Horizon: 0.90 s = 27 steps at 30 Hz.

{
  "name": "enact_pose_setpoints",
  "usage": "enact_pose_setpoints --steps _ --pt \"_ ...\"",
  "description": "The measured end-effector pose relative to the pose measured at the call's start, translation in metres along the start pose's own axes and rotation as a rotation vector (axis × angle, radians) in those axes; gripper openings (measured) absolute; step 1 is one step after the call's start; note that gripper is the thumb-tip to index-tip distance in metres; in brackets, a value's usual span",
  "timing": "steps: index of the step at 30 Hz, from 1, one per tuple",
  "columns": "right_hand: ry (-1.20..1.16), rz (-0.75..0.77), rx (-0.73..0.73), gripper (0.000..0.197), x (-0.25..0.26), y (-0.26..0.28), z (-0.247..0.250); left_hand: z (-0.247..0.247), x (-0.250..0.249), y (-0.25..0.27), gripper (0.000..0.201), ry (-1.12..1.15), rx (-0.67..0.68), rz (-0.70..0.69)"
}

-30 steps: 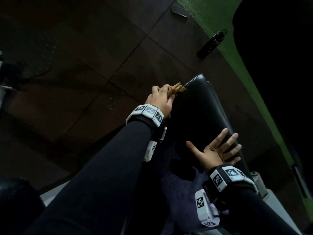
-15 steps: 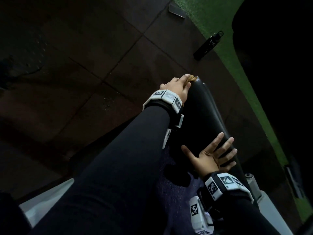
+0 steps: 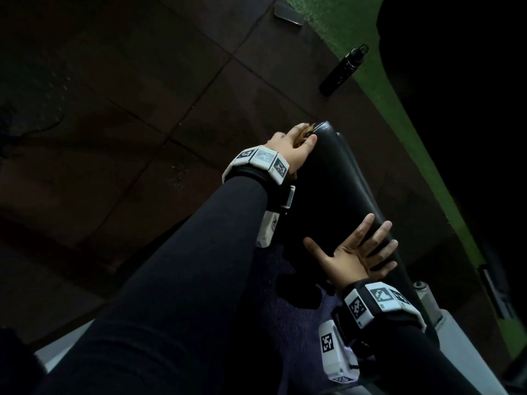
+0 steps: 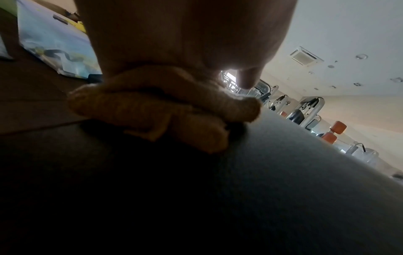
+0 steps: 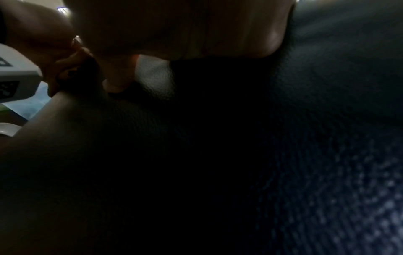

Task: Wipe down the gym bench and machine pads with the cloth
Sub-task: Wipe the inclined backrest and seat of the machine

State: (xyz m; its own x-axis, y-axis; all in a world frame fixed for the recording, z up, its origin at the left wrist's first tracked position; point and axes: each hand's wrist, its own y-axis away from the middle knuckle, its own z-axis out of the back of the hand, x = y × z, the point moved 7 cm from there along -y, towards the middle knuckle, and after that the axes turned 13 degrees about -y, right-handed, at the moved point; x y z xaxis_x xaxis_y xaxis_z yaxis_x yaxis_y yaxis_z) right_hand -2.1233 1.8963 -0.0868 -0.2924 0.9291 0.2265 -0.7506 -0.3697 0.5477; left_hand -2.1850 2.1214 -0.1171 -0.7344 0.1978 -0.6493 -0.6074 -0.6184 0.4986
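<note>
A black padded bench (image 3: 339, 189) runs from the lower middle up to the centre of the head view. My left hand (image 3: 293, 146) sits at the pad's far left corner and grips a bunched tan cloth (image 3: 389, 132), which shows only as a sliver there. In the left wrist view the cloth (image 4: 161, 107) is rolled under my fingers and pressed against the pad (image 4: 283, 181). My right hand (image 3: 356, 252) lies flat on the pad nearer to me, fingers spread and straight. In the right wrist view the pad (image 5: 305, 138) is dark and grainy.
A black water bottle (image 3: 343, 71) stands at the border of the dark rubber floor tiles (image 3: 137, 109) and the green turf strip (image 3: 370, 81). A small flat dark object (image 3: 288, 13) lies farther off. Grey frame parts (image 3: 427, 306) stick out at the bench's right. Gym machines (image 4: 305, 110) stand in the background.
My left hand has slid with the cloth along the pad's left edge to its far corner. The right hand has stayed flat on the pad. The head view has shifted.
</note>
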Motion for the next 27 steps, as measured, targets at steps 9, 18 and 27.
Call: enact_pose_setpoints --steps 9,18,27 --pt "-0.007 0.008 0.012 0.129 0.002 0.002 0.001 -0.011 0.048 0.030 0.044 0.024 -0.035 0.096" --pt "-0.023 0.022 0.030 0.130 0.002 0.004 0.002 -0.021 0.080 0.066 0.047 -0.073 -0.078 0.256" --pt "-0.052 0.043 0.033 0.131 0.000 0.002 0.000 -0.017 0.089 0.085 0.042 -0.067 -0.180 0.239"
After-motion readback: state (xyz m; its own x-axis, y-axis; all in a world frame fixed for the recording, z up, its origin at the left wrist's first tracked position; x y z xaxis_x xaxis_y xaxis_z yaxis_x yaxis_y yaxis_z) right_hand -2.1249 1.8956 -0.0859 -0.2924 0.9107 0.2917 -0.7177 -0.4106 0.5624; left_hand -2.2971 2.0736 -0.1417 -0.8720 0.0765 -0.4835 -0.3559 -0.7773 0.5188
